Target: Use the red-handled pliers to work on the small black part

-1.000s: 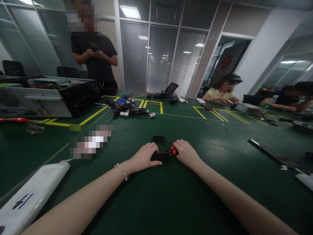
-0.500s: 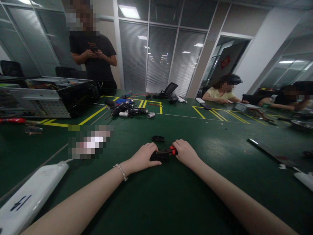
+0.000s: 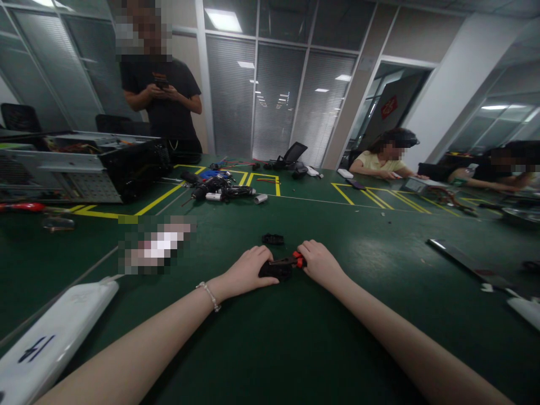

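On the green table, my left hand (image 3: 252, 266) is closed round the left end of a small black plastic part (image 3: 280, 272). My right hand (image 3: 319, 261) grips the red handles of a pair of pliers (image 3: 288, 261). The plier jaws point left and lie over the black part, close to my left fingers; whether they bite on it I cannot tell. Just beyond my hands lies a second black plastic piece (image 3: 273, 239), touched by neither hand.
An opened computer case (image 3: 76, 174) stands at the left. A white power bank (image 3: 54, 337) marked with ink lies front left. Farther back are a tangle of dark cables (image 3: 219, 188) and small parts. A dark flat bar (image 3: 455, 259) lies right. Several people are around the table.
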Demonstrator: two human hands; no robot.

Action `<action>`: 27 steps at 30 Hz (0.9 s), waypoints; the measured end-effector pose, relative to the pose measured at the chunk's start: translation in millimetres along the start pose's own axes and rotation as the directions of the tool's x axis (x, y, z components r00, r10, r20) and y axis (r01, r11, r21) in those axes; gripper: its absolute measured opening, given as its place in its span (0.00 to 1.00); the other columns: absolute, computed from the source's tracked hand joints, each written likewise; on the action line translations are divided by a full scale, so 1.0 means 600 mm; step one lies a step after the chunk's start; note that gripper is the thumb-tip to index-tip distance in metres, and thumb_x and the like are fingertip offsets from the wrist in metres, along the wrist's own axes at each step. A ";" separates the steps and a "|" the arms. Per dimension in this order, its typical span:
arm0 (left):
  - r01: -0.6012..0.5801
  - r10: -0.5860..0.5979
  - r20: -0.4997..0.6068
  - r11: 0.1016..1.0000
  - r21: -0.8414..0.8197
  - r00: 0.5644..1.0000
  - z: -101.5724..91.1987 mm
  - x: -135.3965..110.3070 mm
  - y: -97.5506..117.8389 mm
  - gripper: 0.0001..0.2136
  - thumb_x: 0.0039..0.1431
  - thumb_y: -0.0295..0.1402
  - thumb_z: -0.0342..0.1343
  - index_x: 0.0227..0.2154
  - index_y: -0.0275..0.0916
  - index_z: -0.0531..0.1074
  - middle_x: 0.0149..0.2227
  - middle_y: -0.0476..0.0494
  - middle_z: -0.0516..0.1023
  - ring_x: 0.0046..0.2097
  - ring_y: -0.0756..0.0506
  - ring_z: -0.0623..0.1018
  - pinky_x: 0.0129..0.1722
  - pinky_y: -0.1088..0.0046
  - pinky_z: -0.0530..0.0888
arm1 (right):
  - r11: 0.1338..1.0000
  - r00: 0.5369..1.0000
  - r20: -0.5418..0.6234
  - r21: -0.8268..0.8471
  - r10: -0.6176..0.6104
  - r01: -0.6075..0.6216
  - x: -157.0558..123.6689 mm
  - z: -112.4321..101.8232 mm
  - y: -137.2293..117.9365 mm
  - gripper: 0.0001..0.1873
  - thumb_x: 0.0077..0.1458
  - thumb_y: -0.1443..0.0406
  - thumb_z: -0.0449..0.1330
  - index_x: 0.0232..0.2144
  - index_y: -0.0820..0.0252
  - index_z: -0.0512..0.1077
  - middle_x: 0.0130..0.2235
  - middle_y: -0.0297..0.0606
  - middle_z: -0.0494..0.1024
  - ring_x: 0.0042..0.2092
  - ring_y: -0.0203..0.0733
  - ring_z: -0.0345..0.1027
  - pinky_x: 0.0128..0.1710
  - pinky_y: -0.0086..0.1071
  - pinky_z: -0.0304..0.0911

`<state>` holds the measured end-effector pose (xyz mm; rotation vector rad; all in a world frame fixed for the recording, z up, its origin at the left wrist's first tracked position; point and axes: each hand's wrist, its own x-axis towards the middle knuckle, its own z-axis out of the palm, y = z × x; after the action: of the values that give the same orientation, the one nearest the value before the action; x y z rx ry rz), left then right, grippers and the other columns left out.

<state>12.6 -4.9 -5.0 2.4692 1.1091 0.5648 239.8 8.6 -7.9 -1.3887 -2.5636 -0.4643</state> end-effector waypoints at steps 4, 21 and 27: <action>-0.009 0.009 -0.006 1.000 -0.003 1.000 0.001 0.000 -0.002 0.16 0.48 0.44 0.56 0.35 0.40 0.63 0.39 0.47 0.66 0.39 0.45 0.67 0.36 0.70 0.65 | 1.000 1.000 -0.001 0.000 0.001 -0.001 0.000 -0.002 -0.001 0.14 0.41 0.73 0.55 0.34 0.65 0.67 0.36 0.42 0.69 0.37 0.42 0.59 0.36 0.32 0.55; 0.010 -0.010 0.006 1.000 0.003 1.000 0.001 0.001 -0.001 0.17 0.48 0.44 0.56 0.35 0.39 0.63 0.39 0.45 0.66 0.39 0.44 0.67 0.36 0.70 0.65 | 1.000 1.000 -0.013 -0.001 -0.006 0.006 -0.002 0.005 0.002 0.14 0.40 0.74 0.55 0.34 0.65 0.66 0.36 0.42 0.69 0.37 0.42 0.59 0.36 0.32 0.55; 0.022 -0.022 0.026 1.000 -0.004 0.999 0.000 0.000 0.001 0.16 0.48 0.45 0.55 0.36 0.39 0.64 0.40 0.45 0.66 0.40 0.44 0.67 0.36 0.69 0.65 | 1.000 1.000 -0.006 -0.005 -0.023 0.023 -0.001 0.003 0.001 0.14 0.40 0.74 0.55 0.34 0.64 0.66 0.36 0.42 0.69 0.37 0.41 0.59 0.37 0.32 0.55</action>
<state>12.8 -5.3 -4.9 2.4507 1.1228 0.5265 240.9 9.2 -9.9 -1.3591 -2.5778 -0.4776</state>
